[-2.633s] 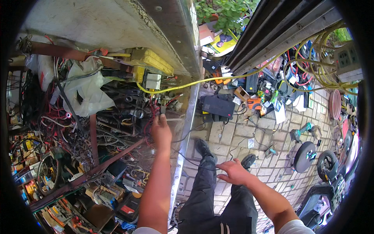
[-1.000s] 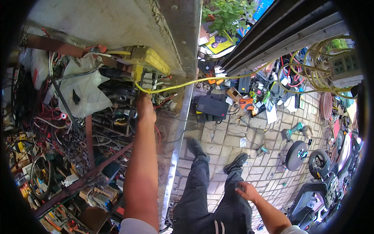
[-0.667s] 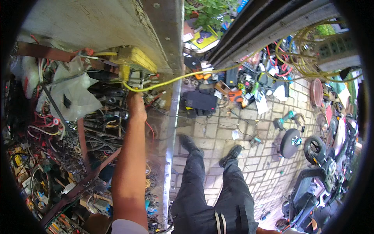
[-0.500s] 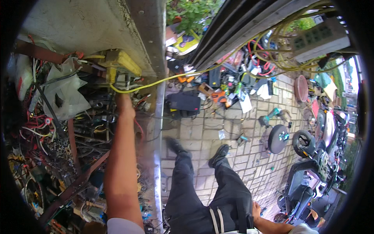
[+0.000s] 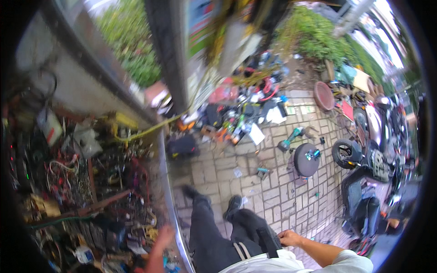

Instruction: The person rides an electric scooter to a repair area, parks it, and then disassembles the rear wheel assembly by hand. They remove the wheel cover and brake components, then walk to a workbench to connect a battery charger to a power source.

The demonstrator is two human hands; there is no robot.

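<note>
My left hand (image 5: 165, 234) is low over the cluttered shelf at my left. It is smeared by motion, so its fingers do not show clearly, and nothing can be made out in it. Farther off on that shelf lies a yellow power socket block (image 5: 124, 120), with a yellow cable (image 5: 148, 133) running from it past the metal frame. My right hand (image 5: 287, 237) rests at my right hip against the black trousers (image 5: 248, 230), next to a dark strap-like piece (image 5: 269, 243). Its fingers are curled; whatever they may hold is hidden.
A metal edge (image 5: 172, 200) divides the shelf from the brick paving. On the paving are a round dark stool (image 5: 306, 160), a teal power tool (image 5: 290, 140), a black case (image 5: 183, 145) and a heap of parts. Motorbikes (image 5: 371, 164) stand at the right, beyond a reddish basin (image 5: 323, 96).
My left hand has drawn back from beside the yellow socket block toward me. The view has turned, showing more greenery at the far side. My right hand stays at the hip.
</note>
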